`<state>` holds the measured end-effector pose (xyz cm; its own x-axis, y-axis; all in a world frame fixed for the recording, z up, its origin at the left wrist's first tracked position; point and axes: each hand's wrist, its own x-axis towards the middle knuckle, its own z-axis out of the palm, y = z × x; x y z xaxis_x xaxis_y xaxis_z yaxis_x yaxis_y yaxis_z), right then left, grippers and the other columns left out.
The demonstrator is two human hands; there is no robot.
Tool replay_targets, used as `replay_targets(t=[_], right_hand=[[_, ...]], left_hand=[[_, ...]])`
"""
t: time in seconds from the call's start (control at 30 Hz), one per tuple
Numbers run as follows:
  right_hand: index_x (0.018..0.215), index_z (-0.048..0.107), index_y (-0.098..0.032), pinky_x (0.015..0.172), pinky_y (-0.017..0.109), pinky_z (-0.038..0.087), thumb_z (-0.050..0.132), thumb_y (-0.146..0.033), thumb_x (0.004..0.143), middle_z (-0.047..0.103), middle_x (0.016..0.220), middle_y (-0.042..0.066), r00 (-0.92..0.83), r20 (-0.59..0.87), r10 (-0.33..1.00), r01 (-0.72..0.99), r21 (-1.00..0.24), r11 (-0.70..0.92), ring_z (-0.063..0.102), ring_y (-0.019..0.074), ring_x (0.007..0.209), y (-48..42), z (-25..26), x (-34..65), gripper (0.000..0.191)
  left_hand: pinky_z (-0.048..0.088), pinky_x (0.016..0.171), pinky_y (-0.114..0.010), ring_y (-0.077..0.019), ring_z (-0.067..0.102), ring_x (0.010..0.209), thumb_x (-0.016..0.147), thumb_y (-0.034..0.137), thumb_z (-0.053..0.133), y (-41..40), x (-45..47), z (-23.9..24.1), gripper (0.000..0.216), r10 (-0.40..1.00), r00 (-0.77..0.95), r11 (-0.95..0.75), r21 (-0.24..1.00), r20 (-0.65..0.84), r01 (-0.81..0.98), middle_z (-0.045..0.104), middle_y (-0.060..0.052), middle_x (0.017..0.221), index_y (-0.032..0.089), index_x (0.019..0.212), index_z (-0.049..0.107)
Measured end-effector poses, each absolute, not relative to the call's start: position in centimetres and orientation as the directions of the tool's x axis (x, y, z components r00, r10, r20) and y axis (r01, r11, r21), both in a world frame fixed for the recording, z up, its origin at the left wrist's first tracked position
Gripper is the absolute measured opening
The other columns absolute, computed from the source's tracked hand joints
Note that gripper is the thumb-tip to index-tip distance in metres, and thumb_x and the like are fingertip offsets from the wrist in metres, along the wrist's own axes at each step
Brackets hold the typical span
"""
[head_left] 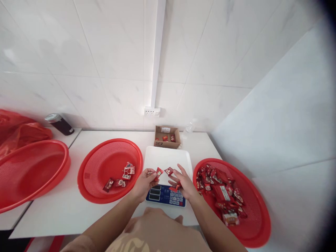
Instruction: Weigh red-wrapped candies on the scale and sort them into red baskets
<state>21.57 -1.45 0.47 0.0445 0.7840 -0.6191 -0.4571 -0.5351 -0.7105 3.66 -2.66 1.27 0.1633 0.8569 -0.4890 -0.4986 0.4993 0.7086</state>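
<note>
Sorting through small packets seems the step in hand, above a white scale (pixel 154 159); releasing any calls for loosened fingers. The left hand (pixel 142 182) pinches 1 red packet (pixel 159 173); the right hand (pixel 186 184), half-spread, appears to hold 2 packets (pixel 168 171). The middle basket (pixel 88 171) contains several packets (pixel 128 170), the right basket (pixel 253 229) a pile (pixel 223 192).

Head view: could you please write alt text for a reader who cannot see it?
A person's left hand and right hand hold small red packets over a white scale. A red basket with a few packets stands to the left, a fuller basket to the right.
</note>
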Motion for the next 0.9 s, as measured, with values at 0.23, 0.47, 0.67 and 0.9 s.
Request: replay_targets(t=[0.23,0.47,0.67,0.9], right_hand=[[0.093,0.054,-0.025,0.039,0.020,0.042,0.074,-0.033,0.063,0.060,0.069,-0.002,0.153,-0.667,0.729,-0.495,-0.690,-0.528,0.056,0.0107,0.052,-2.2,-3.5,23.4,0.036],[0.071,0.046,-0.022,0.040,0.021,0.040,0.068,-0.034,0.066,0.049,0.057,-0.005,0.210,-0.711,0.672,-0.654,-0.613,-0.444,0.043,0.0076,0.043,-0.6,-4.5,23.4,0.026],[0.086,0.050,-0.027,0.059,0.031,0.051,0.061,-0.040,0.067,0.057,0.076,0.000,0.289,-0.711,0.641,-0.658,-0.634,-0.407,0.058,0.0159,0.070,0.6,-3.8,22.8,0.025],[0.092,0.056,-0.030,0.064,0.027,0.048,0.065,-0.039,0.064,0.063,0.103,0.003,0.284,-0.656,0.699,-0.496,-0.724,-0.479,0.058,0.0195,0.099,-1.5,-4.3,22.6,0.031]], left_hand=[[0.046,0.088,-0.031,-0.0121,0.064,0.079,0.072,0.024,0.071,-2.2,4.1,-0.1,0.029,0.825,0.178,0.550,0.690,-0.536,-0.470,0.064,-0.004,0.088,0.018,0.095,0.054],[0.041,0.099,-0.039,-0.0278,0.035,0.132,0.068,0.034,0.074,-2.7,3.6,-1.6,0.073,0.772,0.202,0.635,0.739,-0.602,-0.225,0.020,-0.013,0.151,0.028,0.132,0.040],[0.040,0.098,-0.039,-0.0282,0.039,0.129,0.070,0.040,0.070,-3.6,2.8,-0.8,0.068,0.751,0.242,0.655,0.740,-0.615,-0.155,0.023,-0.016,0.151,0.024,0.131,0.043],[0.042,0.095,-0.037,-0.0261,0.052,0.117,0.070,0.043,0.070,-5.1,0.7,-1.0,0.062,0.725,0.239,0.683,0.719,-0.645,-0.130,0.035,-0.018,0.145,0.020,0.123,0.049]])
